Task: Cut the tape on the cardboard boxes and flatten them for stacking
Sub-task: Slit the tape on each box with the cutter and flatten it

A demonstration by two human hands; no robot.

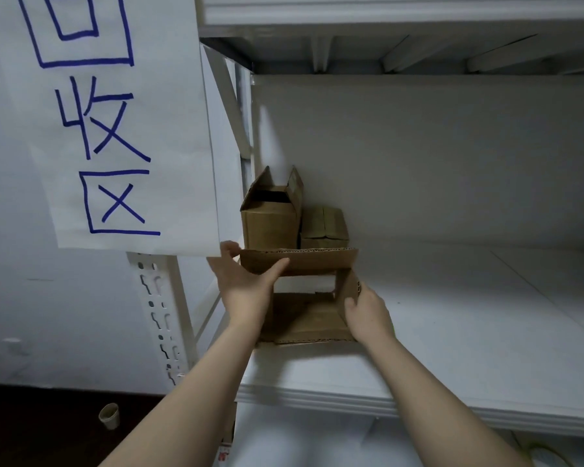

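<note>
Pinching the top-left corner of the open-ended box [304, 261] with the left hand [246, 281], laying the thumb across the near face and hooking the other fingers round the far side. Gripping the box's right wall with the right hand [368, 315], squeezing it between thumb and curled fingers. Resting it on the white shelf [452, 348], close to the front-left corner, already gaping at both ends and showing straight through to the bottom panel. Guessing at very light and easy to shift, stiff across the flat panels but hinging freely at the 4 creases, so probably wanting a hold on 2 opposite corners and shearing sideways, not squashing down on a panel. Looking matte brown and grippy, not slippery, with raw corrugated edges running a bit ragged. Further back, spotting 2 more boxes sitting right against each other: a taller box [270, 227] standing with flaps up, and a squat box [324, 227] looking closed along a centre seam, though not managing to make out any tape from here.
</note>
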